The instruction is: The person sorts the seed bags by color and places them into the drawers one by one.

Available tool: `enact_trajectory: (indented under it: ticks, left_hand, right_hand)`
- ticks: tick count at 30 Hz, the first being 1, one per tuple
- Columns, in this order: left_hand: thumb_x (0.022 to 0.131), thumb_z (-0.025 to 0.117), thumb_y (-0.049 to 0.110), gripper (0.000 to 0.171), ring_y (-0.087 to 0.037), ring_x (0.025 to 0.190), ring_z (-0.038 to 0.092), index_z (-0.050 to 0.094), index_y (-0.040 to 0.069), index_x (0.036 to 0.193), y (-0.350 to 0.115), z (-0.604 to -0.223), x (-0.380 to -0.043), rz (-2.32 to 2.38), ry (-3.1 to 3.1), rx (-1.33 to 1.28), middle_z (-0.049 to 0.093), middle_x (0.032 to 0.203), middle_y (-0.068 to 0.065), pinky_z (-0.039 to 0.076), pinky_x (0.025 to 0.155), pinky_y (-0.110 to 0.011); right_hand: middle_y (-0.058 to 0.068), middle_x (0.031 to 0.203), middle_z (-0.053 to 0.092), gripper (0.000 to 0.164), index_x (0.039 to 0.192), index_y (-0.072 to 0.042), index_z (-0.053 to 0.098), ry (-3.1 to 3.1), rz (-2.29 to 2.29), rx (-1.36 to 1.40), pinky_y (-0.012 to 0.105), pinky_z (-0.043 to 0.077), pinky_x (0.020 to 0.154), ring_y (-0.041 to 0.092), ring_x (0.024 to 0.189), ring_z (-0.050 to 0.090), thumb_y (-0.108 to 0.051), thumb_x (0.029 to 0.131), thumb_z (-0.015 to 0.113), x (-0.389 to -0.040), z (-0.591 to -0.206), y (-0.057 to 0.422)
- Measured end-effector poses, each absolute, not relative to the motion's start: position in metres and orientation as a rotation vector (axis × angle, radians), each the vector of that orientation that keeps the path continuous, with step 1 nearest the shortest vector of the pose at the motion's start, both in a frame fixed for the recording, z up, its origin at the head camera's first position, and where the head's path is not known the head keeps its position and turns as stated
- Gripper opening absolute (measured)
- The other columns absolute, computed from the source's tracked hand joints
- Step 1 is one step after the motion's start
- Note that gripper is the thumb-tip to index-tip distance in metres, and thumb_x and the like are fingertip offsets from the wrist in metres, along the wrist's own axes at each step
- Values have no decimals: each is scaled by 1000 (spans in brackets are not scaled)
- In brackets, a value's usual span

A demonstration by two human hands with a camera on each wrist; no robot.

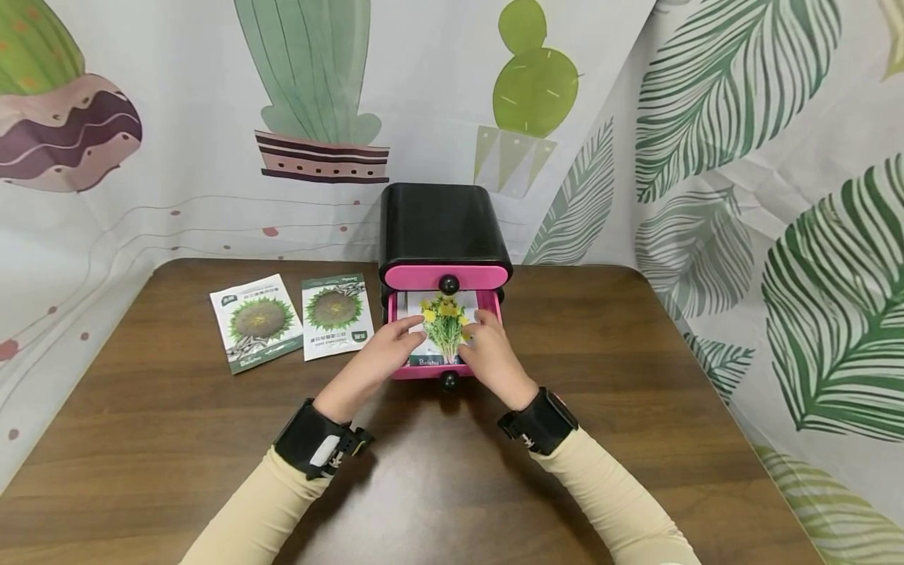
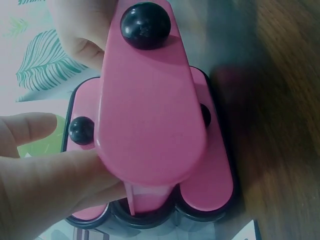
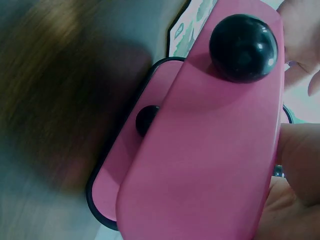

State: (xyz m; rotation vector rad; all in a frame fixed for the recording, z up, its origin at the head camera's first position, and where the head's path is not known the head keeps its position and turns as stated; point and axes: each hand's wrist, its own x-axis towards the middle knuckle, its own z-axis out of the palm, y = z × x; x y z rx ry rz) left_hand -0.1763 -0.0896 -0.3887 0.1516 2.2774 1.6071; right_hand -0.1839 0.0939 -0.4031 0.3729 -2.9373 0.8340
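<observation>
A pink drawer [image 1: 492, 304] stands pulled out of a black cabinet [image 1: 441, 224], with a round black knob [image 1: 449, 381] on its front. Inside it lies a seed packet [image 1: 443, 329] printed with yellow flowers and green stems. My left hand [image 1: 384, 345] reaches over the drawer's left side, thumb and forefinger extended at the packet's left edge. Opposite it, my right hand [image 1: 492, 357] has its fingertips at the packet's right edge; I cannot tell whether they pinch it. In both wrist views the drawer front [image 2: 150, 115] hides part of the fingers.
Two sunflower seed packets, one tilted [image 1: 257, 322] and one straighter [image 1: 337, 316], lie on the brown wooden table [image 1: 600, 377] left of the cabinet. A closed pink drawer [image 1: 417, 276] sits above the pulled-out one. Behind hangs a cloth [image 1: 438, 94] printed with cacti.
</observation>
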Motion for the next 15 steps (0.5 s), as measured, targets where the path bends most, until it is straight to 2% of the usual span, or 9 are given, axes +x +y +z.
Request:
enact_trajectory:
  ticks: [3,5,9,12,15]
  left_hand:
    - [99,43,22,51,-39,142,22,35,3,146,-89,-386,-173,1613,2275,158,27,153,-22,22,115,-52]
    - [99,44,22,50,-38,142,23,36,3,145,-89,-383,-170,1623,2296,172,28,153,-21,24,115,-51]
    - [99,44,20,43,-36,126,48,46,6,139,-93,-374,-167,1658,2421,253,47,142,-20,44,99,-46]
    - [99,45,15,33,-30,108,60,57,8,128,-100,-364,-171,1757,2518,335,61,124,-18,51,89,-38]
    - [98,47,10,26,-26,102,65,63,6,118,-111,-355,-178,1869,2607,390,67,113,-17,53,90,-33]
  right_hand:
    - [28,133,51,22,101,8,69,-2897,896,359,47,37,109,37,129,45,-7,88,62,-180,-402,93]
    - [25,132,52,22,103,7,69,-2821,971,340,47,39,107,36,126,48,-8,90,59,-175,-401,94]
    - [16,117,62,17,99,2,69,-2595,1165,335,38,52,87,26,102,61,-7,92,57,-158,-397,101]
    - [10,103,67,16,95,-1,70,-2502,1346,320,25,51,71,16,83,59,-7,94,55,-141,-395,111]
    - [14,95,69,17,93,2,67,-2486,1627,261,22,53,71,17,80,62,-6,96,52,-125,-397,119]
